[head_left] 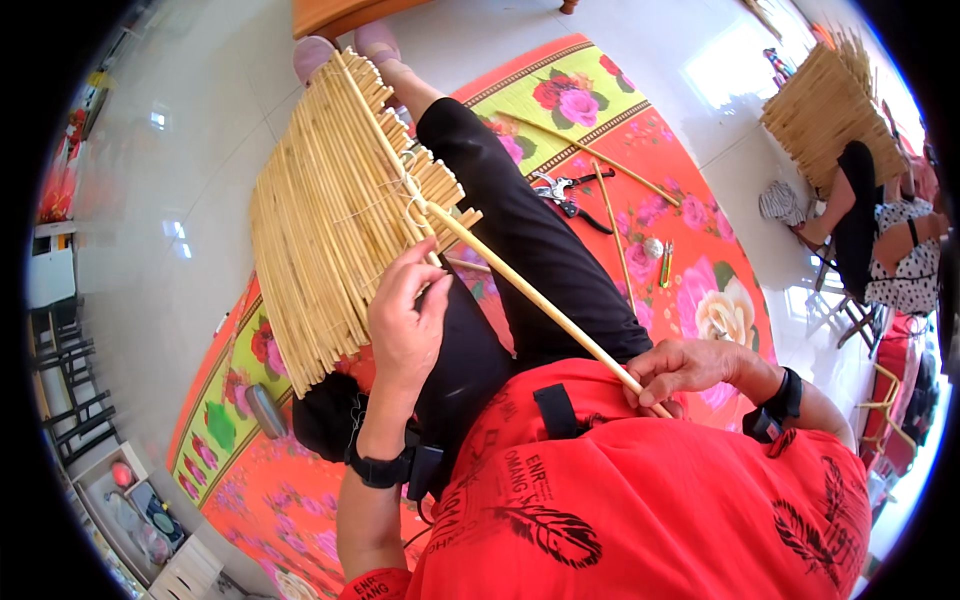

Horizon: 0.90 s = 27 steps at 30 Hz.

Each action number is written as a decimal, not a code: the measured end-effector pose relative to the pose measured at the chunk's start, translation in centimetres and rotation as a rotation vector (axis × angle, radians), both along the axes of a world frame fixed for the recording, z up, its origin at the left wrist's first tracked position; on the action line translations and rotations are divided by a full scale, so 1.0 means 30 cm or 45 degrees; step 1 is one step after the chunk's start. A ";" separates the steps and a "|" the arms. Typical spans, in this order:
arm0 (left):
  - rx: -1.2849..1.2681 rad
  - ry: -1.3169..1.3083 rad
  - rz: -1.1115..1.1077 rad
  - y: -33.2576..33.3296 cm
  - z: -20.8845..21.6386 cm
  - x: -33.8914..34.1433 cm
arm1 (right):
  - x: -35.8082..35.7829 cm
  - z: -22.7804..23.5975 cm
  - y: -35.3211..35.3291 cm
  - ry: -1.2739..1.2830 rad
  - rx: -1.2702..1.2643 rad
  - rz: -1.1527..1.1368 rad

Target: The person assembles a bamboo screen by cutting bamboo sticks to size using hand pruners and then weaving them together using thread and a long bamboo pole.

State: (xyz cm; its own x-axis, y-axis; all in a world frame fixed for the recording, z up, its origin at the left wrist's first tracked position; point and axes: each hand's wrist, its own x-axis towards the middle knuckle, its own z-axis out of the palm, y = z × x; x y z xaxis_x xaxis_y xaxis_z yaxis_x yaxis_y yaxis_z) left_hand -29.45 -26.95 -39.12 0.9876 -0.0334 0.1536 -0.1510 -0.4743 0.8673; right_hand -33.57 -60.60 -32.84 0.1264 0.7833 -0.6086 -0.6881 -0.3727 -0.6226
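Observation:
A stiff mat of pale yellow reed-like sticks [318,215], bound with thin cord [405,185], leans across my outstretched leg. At its right edge, the bent fingers of my left hand [405,315] close about a short stick end; the exact grip is partly hidden. One long peeled stick [530,290] slants from the cord binding down to my lap. My right hand [690,368] pinches this stick close to its lower end, in front of my red shirt. Uneven stick ends [440,185] jut out along the mat's right side.
On the floral floor cloth [700,290] lie black-handled pruning shears [572,190], a green-handled cutter [666,265], a small pale ball [653,247] and loose sticks [610,165]. A grey case [265,410] rests at left. Another person [855,200] sits right beside a similar mat [830,115].

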 end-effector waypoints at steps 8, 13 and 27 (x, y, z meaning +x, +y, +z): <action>-1.152 0.577 -0.397 -0.204 0.151 -0.010 | 0.129 0.057 0.120 -0.764 -0.069 -0.173; -1.331 0.376 -0.288 -0.279 0.261 0.158 | 0.247 0.125 0.098 -0.833 -0.089 -0.390; -0.740 -0.098 -0.295 0.029 0.710 0.734 | 0.382 -0.783 -0.119 -1.759 -0.998 -0.390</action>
